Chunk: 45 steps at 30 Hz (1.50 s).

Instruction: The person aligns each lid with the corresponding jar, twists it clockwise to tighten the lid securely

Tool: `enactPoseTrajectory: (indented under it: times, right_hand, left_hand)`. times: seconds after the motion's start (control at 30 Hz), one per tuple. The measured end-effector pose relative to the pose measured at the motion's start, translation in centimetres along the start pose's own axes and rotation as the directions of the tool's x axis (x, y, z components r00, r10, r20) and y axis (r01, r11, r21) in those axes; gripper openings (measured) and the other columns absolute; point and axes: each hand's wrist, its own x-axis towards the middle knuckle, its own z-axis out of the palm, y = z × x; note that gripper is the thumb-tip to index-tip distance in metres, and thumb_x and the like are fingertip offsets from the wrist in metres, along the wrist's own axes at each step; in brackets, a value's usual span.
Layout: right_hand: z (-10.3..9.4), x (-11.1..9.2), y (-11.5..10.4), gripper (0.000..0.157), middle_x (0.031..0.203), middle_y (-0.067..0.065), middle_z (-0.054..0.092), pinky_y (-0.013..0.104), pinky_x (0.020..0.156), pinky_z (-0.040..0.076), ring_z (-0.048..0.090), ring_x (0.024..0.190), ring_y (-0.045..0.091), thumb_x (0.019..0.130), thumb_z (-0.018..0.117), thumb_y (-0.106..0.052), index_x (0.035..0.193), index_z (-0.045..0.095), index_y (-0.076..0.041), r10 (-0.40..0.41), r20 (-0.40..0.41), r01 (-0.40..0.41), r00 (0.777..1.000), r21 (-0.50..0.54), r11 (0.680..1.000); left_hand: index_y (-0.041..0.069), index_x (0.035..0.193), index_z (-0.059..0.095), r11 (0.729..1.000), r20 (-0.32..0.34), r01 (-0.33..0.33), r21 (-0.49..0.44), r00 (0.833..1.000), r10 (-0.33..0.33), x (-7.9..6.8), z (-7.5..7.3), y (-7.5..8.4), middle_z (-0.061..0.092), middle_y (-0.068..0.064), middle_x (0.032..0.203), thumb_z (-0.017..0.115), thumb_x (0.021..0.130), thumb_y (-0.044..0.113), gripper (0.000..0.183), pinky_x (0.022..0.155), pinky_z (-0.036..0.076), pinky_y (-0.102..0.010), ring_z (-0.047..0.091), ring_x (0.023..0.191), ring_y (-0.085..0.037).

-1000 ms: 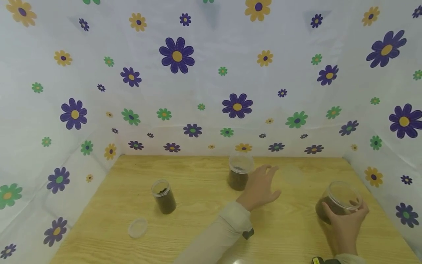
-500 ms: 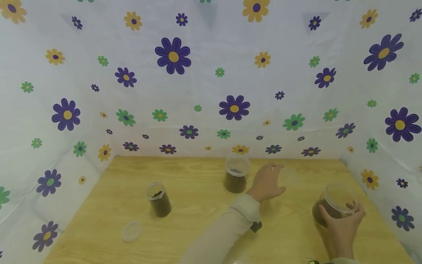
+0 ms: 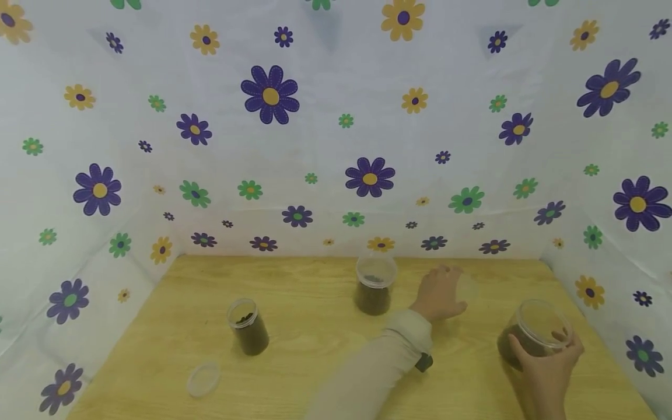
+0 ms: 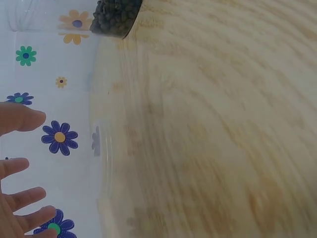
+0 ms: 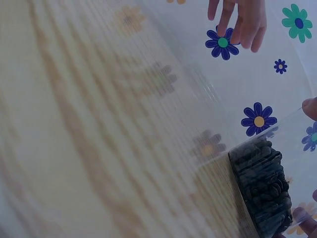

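My right hand (image 3: 548, 364) grips a wide clear jar (image 3: 532, 338) at the table's right side, thumb and fingers around it. Dark, seed-like pieces (image 5: 262, 188) fill its lower part. My left hand (image 3: 438, 293) reaches toward the back of the table, fingers spread with nothing between them. Just right of it, a faint clear round lid (image 3: 467, 287) lies on the wood; the left wrist view shows that lid (image 4: 106, 163) apart from the fingertips (image 4: 37, 119). Left of this hand stands another clear jar (image 3: 374, 289), lidless, partly filled with small dark pieces.
A narrower open jar (image 3: 251, 332) of dark pieces stands left on the wooden table (image 3: 294, 373). Near it lies a small clear lid (image 3: 203, 379). White flower-printed sheeting (image 3: 315, 146) encloses the table's back and sides.
My left hand has moved right, away from the middle jar and toward the clear lid at the back. My right hand keeps holding the wide jar in place. The head view has shifted slightly.
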Motion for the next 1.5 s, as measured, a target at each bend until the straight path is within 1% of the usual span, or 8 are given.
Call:
enactPoseTrajectory:
  times: [0.27,0.37,0.5,0.73,1.0,1.27,1.37,1.5]
  right_hand:
    - [0.1,0.0,0.0,0.102,0.124,-0.011,0.022,0.052,0.114,0.024,0.023,0.136,0.040,0.076,0.078,-0.021,0.145,0.003,-0.021,-0.034,0.010,0.034,0.999,0.007,0.999]
    - [0.1,-0.1,0.1,0.102,0.122,-0.012,0.021,0.053,0.114,0.023,0.023,0.135,0.040,0.076,0.078,-0.020,0.145,0.003,-0.019,-0.043,0.012,0.043,0.999,0.013,0.999]
    - [-0.1,0.0,0.2,0.100,0.116,-0.017,0.020,0.050,0.115,0.023,0.024,0.134,0.038,0.076,0.078,-0.021,0.145,0.005,-0.020,-0.037,-0.001,0.037,0.999,0.020,0.999]
    - [-0.1,0.0,0.5,0.099,0.112,-0.023,0.019,0.045,0.117,0.021,0.025,0.133,0.033,0.076,0.078,-0.023,0.144,0.007,-0.021,-0.032,-0.016,0.033,0.999,0.039,0.999]
    - [0.0,0.2,0.4,0.100,0.117,-0.018,0.020,0.046,0.117,0.022,0.024,0.135,0.034,0.076,0.078,-0.022,0.145,0.006,-0.021,-0.029,-0.008,0.029,1.000,0.038,0.999]
    - [-0.2,0.2,0.0,0.100,0.125,-0.009,0.021,0.052,0.115,0.022,0.022,0.136,0.039,0.077,0.077,-0.025,0.145,0.003,-0.020,-0.030,0.007,0.030,1.000,0.005,1.000]
    - [-0.3,0.1,-0.1,0.101,0.129,-0.002,0.021,0.053,0.115,0.021,0.020,0.137,0.040,0.078,0.077,-0.025,0.145,0.002,-0.019,-0.026,0.017,0.026,1.000,0.003,1.000]
    - [-0.3,-0.1,-0.1,0.101,0.126,-0.008,0.022,0.054,0.115,0.021,0.020,0.138,0.041,0.077,0.077,-0.023,0.145,0.002,-0.018,-0.023,0.019,0.023,1.000,0.004,1.000]
  left_hand:
    - [0.025,0.136,0.045,1.000,0.022,0.013,-0.005,1.000,-0.013,0.9,1.4,0.8,0.053,-0.002,0.128,0.068,0.076,0.046,0.068,0.091,0.048,-0.029,0.054,0.112,-0.017]
    - [0.027,0.134,0.046,1.000,0.032,0.003,0.017,0.999,-0.004,1.2,2.3,1.1,0.053,0.000,0.127,0.068,0.075,0.047,0.066,0.090,0.047,-0.028,0.054,0.110,-0.016]
    - [0.030,0.132,0.048,0.998,0.077,-0.010,0.057,0.997,0.006,1.5,3.1,1.7,0.053,0.003,0.129,0.067,0.074,0.049,0.064,0.089,0.047,-0.027,0.053,0.111,-0.015]
    - [0.032,0.133,0.048,0.997,0.176,0.021,0.080,0.984,-0.035,0.9,3.0,2.2,0.052,0.006,0.131,0.066,0.077,0.051,0.062,0.093,0.045,-0.029,0.051,0.116,-0.015]
    - [0.034,0.126,0.055,0.992,0.213,0.019,0.123,0.976,-0.045,0.6,2.9,2.0,0.055,0.009,0.123,0.065,0.079,0.052,0.051,0.093,0.044,-0.030,0.051,0.112,-0.014]
    - [0.037,0.121,0.058,0.991,0.209,0.017,0.129,0.977,-0.044,0.9,2.8,1.7,0.055,0.011,0.116,0.064,0.078,0.053,0.047,0.090,0.044,-0.029,0.050,0.105,-0.011]
    - [0.037,0.122,0.057,0.993,0.170,0.003,0.114,0.985,-0.023,1.0,3.1,1.5,0.056,0.010,0.116,0.064,0.077,0.053,0.049,0.088,0.045,-0.029,0.051,0.105,-0.012]
    - [0.036,0.129,0.052,0.993,0.108,-0.005,0.116,0.994,-0.008,1.1,3.5,1.3,0.053,0.006,0.127,0.067,0.074,0.055,0.060,0.090,0.046,-0.030,0.051,0.112,-0.016]
